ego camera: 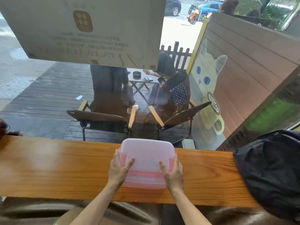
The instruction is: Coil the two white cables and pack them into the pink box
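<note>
The pink box (pixel 146 161) sits on the wooden counter (pixel 56 168) in front of me, its translucent lid on top. My left hand (pixel 119 169) grips the box's left side, thumb lying on the lid. My right hand (pixel 172 172) grips the right side the same way. No white cable shows anywhere; what the box holds is hidden under the frosted lid.
A black bag (pixel 271 168) lies on the counter's right end. A window runs along the counter's far edge; beyond it are folding chairs (pixel 103 117) and seated people. A dark red object (pixel 3 127) sits at the far left.
</note>
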